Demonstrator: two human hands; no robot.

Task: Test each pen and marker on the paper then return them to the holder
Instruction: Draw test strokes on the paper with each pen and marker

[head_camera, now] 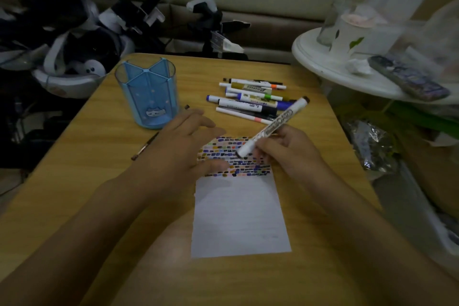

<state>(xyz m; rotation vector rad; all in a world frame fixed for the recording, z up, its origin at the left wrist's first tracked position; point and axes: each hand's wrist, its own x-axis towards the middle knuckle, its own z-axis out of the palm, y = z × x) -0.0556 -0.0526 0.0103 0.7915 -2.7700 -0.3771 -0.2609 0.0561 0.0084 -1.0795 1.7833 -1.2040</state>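
Note:
My right hand (289, 154) grips a white marker (273, 126), its tip down on the white paper (239, 216) among rows of small coloured test marks (236, 156). My left hand (186, 149) lies flat with straight fingers, pressing the paper's upper left part. The blue transparent pen holder (147, 92) stands upright to the left, with nothing visible inside. A pile of several pens and markers (250, 99) lies on the table beyond the paper. A thin dark pen (145, 146) lies alone left of my left hand.
The wooden table (104, 181) carries everything. A white round side table (347, 69) with cups and a remote control overhangs the right. Dark gear and devices are heaped behind the table at the left and back. Bags sit at the right.

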